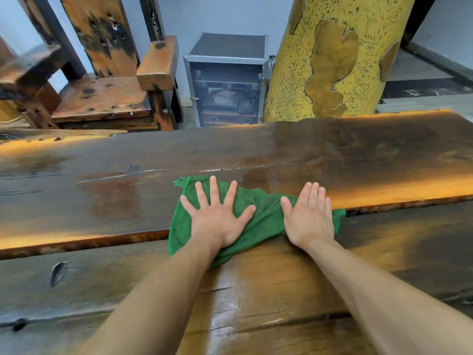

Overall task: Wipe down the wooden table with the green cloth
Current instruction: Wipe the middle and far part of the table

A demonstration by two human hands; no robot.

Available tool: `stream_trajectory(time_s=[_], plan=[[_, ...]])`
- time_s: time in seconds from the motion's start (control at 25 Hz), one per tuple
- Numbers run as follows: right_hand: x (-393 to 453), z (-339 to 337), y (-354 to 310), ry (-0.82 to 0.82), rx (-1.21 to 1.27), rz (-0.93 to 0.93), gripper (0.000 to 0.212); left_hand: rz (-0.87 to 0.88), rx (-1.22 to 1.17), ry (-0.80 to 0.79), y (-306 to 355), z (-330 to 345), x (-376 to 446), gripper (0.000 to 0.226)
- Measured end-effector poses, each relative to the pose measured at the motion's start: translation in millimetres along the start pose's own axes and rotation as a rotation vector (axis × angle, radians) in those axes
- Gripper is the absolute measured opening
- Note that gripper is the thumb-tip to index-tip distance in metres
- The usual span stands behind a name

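Observation:
A green cloth (265, 217) lies crumpled on the dark wooden table (102, 198), across the seam between two thick planks. My left hand (217, 217) presses flat on the cloth's left half, fingers spread wide. My right hand (308, 220) presses flat on its right end, fingers straight and close together. Neither hand curls around the fabric. The cloth shows between the two hands and at the left and right edges. The wood around it looks glossy.
Beyond the table's far edge stand a heavy rustic wooden chair (110, 96) at the left, a metal-framed equipment rack (226, 83) in the middle, and a thick yellow speckled pillar (332, 60) at the right. The planks have cracks and knots.

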State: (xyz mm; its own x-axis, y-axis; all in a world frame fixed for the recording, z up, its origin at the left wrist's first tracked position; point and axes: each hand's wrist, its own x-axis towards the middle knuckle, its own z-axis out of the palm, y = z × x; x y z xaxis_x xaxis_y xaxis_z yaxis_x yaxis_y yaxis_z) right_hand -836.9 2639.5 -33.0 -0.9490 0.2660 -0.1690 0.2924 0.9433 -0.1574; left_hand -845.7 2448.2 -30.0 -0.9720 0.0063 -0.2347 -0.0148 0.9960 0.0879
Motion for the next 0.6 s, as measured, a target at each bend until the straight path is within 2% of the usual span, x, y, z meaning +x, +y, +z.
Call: stream_trajectory(time_s=[0.08,0.4,0.6], plan=[[36,-5,-1,-0.005,-0.019,-0.006,0.074,-0.012,-0.011,-0.003,6,-7,35,0.087],[175,-27,-4,0.148,-0.118,-0.095,0.076,0.043,0.019,0.033,37,-36,158,0.088],[243,-43,29,0.187,-0.124,-0.084,0.08,0.127,0.042,0.031,82,-45,231,0.086]])
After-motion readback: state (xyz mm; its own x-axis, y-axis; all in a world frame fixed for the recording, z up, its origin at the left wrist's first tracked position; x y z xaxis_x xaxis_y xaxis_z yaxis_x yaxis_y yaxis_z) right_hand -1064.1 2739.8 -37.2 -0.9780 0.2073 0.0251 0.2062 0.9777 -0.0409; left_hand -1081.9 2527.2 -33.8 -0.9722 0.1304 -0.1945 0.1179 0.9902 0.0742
